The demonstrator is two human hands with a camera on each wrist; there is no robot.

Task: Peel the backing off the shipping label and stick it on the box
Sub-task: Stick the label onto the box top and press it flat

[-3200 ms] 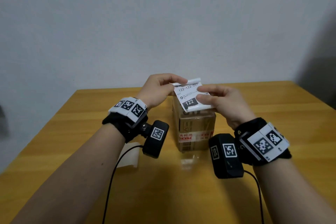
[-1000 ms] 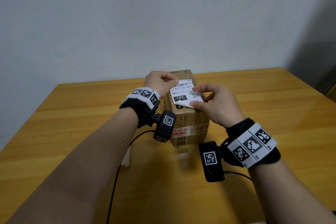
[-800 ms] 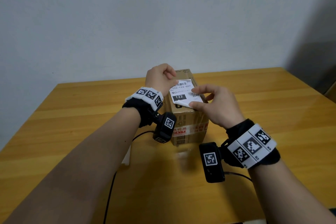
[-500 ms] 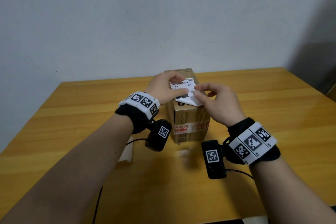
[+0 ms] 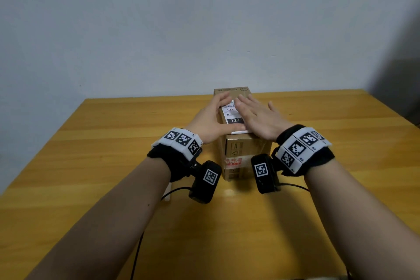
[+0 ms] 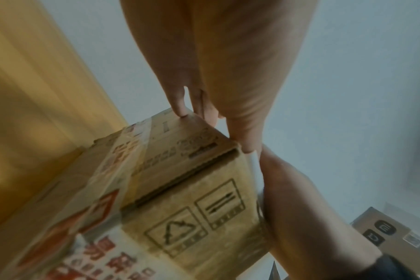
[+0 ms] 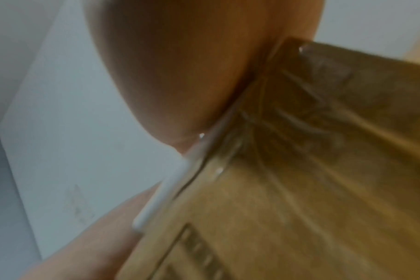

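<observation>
While the cardboard box (image 5: 238,150) stands on the wooden table (image 5: 113,154), the shipping label (image 5: 233,115) lies flat on its top. Left hand (image 5: 210,118) and right hand (image 5: 259,116) press it, fingers straight, grasping nothing.

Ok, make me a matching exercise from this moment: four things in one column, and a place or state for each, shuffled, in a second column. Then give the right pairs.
Things
1. white printed shipping label
2. brown cardboard box
3. left hand
4. right hand

Places or states
A. stands on the yellow wooden table
B. lies flat on the top of the box
C. flat, fingers straight, pressing the label's right part
D. open, at the label's left edge, thumb along its near edge

Pairs: 1-B, 2-A, 3-D, 4-C
</observation>
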